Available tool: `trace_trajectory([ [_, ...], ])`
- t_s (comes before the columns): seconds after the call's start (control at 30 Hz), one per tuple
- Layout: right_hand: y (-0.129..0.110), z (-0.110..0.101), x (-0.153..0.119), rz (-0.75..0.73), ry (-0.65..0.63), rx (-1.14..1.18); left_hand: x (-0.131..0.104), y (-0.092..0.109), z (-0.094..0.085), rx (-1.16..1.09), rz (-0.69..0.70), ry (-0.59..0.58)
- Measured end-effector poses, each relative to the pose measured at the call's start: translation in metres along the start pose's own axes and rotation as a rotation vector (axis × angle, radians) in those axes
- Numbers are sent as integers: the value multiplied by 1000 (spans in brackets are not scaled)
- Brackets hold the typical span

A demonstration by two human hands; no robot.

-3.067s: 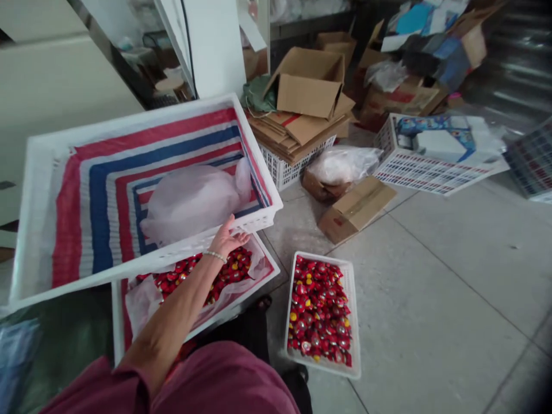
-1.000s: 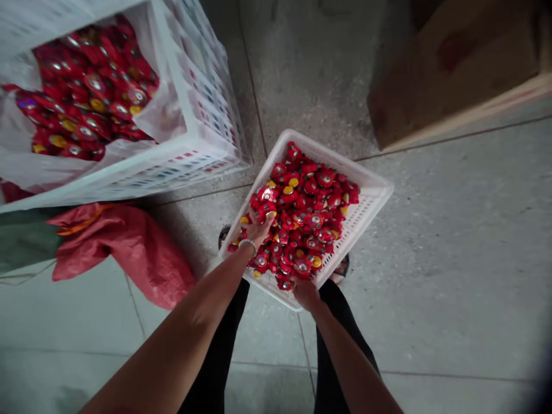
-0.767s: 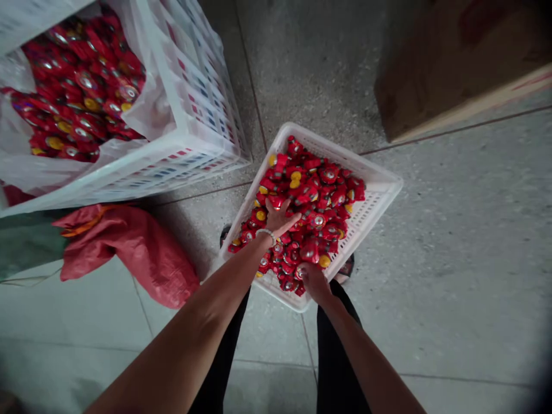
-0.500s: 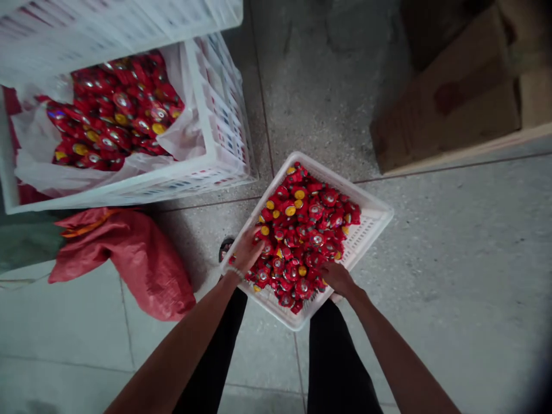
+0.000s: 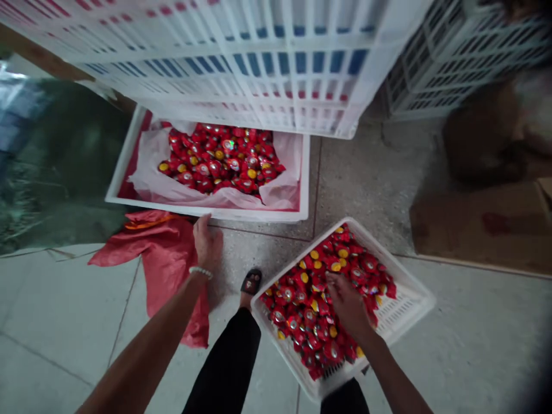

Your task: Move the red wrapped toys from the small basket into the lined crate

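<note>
My left hand [image 5: 207, 244], a beaded bracelet at its wrist, hangs over the edge of a red woven sack [image 5: 170, 270]. Its fingers are apart and empty, close to the front rim of a large white crate [image 5: 207, 211]. My right hand [image 5: 348, 305] lies over a heap of small red foil-wrapped pieces [image 5: 297, 322], some showing yellow round faces. Its fingers reach forward, loosely spread, with their tips at the pieces. A shallow white slatted basket [image 5: 411, 296] holds this heap in front of my legs, with bare bottom showing at its right end.
More red wrapped pieces [image 5: 224, 161] lie on a white liner [image 5: 150, 155] in the large crate. A tall white slatted crate [image 5: 276, 63] overhangs its back. Other crates [image 5: 448, 63] and a cardboard box [image 5: 478, 227] stand to the right. A dark green sack [image 5: 73, 161] is at left.
My left hand has left the basket and moved left, over to the red sack and crate rim. My right hand has shifted onto the middle of the heap. The view has swung upward and left.
</note>
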State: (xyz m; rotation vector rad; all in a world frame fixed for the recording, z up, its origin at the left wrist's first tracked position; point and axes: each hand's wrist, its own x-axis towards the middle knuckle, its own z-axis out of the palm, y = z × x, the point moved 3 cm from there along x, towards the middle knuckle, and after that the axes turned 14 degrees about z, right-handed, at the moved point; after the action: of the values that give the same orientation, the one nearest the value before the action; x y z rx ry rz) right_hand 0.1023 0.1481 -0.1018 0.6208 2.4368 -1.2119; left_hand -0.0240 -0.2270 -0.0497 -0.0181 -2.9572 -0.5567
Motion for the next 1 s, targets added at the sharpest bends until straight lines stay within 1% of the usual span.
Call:
trace_trajectory([
  [0.03, -34, 5, 7, -97, 29, 44, 27, -6, -4, 41, 32, 11],
  [0.1, -104, 18, 23, -273, 84, 119, 68, -21, -4, 81, 90, -63],
  [0.17, -170, 38, 45, -418, 141, 146, 92, -39, 5, 119, 50, -165],
  [0.23, -229, 63, 73, -540, 184, 127, 104, -55, 17, 169, -29, -281],
  [0.3, -275, 93, 108, -612, 195, 8, 108, -64, 28, 183, -63, -393],
  [0.37, -308, 123, 149, -592, 160, -208, 111, -65, 33, 165, -38, -468],
  [0.4, -319, 137, 170, -544, 117, -353, 113, -64, 35, 159, -17, -485],
  [0.43, -326, 150, 189, -463, 58, -488, 114, -63, 35, 156, 3, -493],
  [0.5, -332, 168, 221, -243, -61, -692, 115, -60, 34, 153, 24, -495],
  [0.57, -333, 179, 238, -58, -145, -795, 115, -57, 32, 138, 27, -475],
  [0.6, -332, 183, 241, -21, -161, -835, 114, -55, 31, 124, 24, -457],
  [0.63, -330, 186, 241, -26, -145, -871, 114, -54, 30, 110, 19, -440],
  [0.67, -328, 189, 239, -61, -102, -904, 113, -53, 28, 96, 20, -421],
  [0.77, -316, 196, 232, -229, 105, -935, 113, -51, 25, 75, 34, -386],
  [0.8, -311, 198, 232, -277, 145, -915, 113, -51, 25, 72, 39, -386],
  [0.83, -307, 200, 232, -315, 154, -885, 113, -51, 25, 73, 40, -385],
  [0.9, -303, 199, 237, -354, 129, -830, 114, -54, 26, 94, 25, -395],
  [0.97, -306, 186, 239, -310, 104, -732, 115, -57, 27, 121, -3, -418],
  [1.0, -310, 175, 237, -278, 107, -637, 115, -58, 27, 130, -10, -430],
])
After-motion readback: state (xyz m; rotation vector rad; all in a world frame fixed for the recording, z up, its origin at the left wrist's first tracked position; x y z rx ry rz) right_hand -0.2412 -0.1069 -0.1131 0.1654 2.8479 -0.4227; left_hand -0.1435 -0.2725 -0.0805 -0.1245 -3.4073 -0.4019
